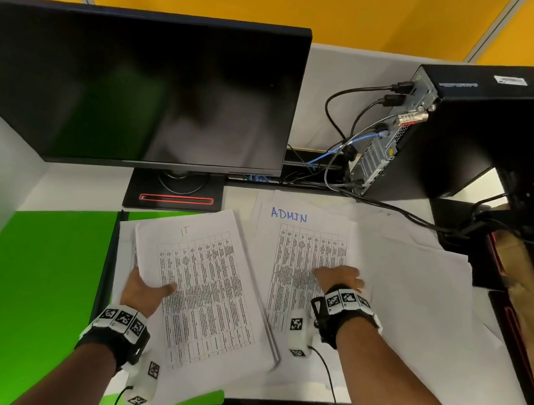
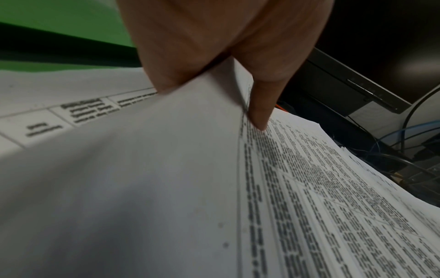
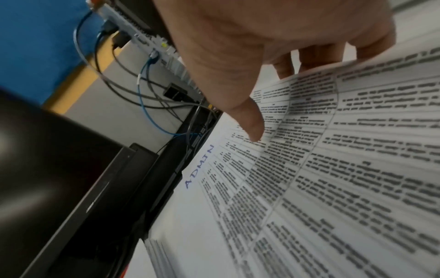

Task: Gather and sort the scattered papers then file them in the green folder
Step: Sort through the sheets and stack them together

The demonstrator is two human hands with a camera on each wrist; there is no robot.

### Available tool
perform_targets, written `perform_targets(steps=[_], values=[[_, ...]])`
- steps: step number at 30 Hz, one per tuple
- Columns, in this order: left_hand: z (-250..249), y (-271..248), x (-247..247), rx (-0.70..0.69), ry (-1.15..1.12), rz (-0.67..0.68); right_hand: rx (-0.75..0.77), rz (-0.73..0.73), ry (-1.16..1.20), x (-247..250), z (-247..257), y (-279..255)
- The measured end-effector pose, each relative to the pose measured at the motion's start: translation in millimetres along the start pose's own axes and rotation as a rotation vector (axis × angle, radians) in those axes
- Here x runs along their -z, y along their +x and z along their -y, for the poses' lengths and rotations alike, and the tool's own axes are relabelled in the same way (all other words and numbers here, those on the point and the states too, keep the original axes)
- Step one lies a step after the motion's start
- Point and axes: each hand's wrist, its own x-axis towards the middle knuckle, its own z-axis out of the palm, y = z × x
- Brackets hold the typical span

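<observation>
Papers lie fanned across the right half of the bench beside a green folder, which lies open at the left. From the head camera, the left hand grips a stack headed "IT" at its near left edge, thumb on top, the stack lifted and tilted above the folder. The right hand lies on a sheet headed "ADMIN" beneath a dark monitor. Sorting looks to be under way; the sheet is best drawn clear by its edge and matched by heading before it joins any pile.

The left wrist camera shows the thumb pressed on printed tables, fingers under the stack; its lower sheets and their headings are hidden.

In the right wrist camera the ADMIN sheet bows upward over the fingers, thumb above it, so a light pinch appears to be forming. Motion blur leaves the print unreadable, and how many sheets lie beneath cannot be told.
</observation>
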Motion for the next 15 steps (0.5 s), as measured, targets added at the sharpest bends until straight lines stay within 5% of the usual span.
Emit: perform_targets(steps=[11,15], values=[[1,-2,-1,0.009,0.005,-0.003,0.402,0.008,0.238,-4,-18,-15],[-1,-4,-2,0.003,-0.004,-0.013,0.401,-0.027,0.288,1,-21,-15]])
